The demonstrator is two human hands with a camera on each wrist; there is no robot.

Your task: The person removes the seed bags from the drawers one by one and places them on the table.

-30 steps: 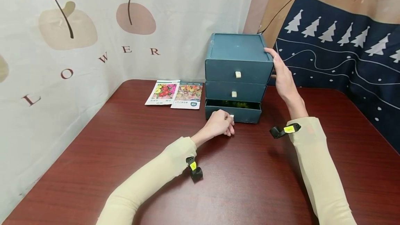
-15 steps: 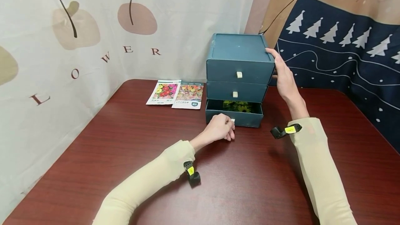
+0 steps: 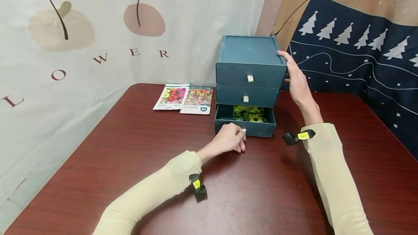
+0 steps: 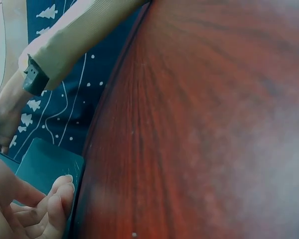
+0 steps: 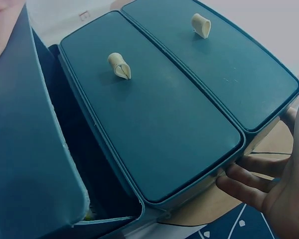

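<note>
A blue-green three-drawer box (image 3: 250,52) stands at the back of the table, its bottom drawer (image 3: 259,130) pulled partway out. Inside that drawer lies a packet with yellow flowers on it (image 3: 249,114). My left hand (image 3: 228,138) pinches the pale pull tab (image 3: 244,130) on the drawer's front, fingers curled. My right hand (image 3: 297,82) rests along the box's right side, one finger reaching onto the top edge; the right wrist view shows its fingers (image 5: 249,174) extended against the side. The top and middle drawers are closed, each with its own pale tab (image 5: 120,65).
Two flower seed packets (image 3: 171,97) lie side by side, slightly overlapping, left of the box on the dark red wooden table (image 3: 156,137). Behind stands a white curtain (image 3: 192,28); a navy cloth with white trees (image 3: 352,53) hangs at the right.
My left hand has moved toward me, drawing the bottom drawer further out, so more of the yellow-flowered packet shows. The right hand has stayed at the box's side.
</note>
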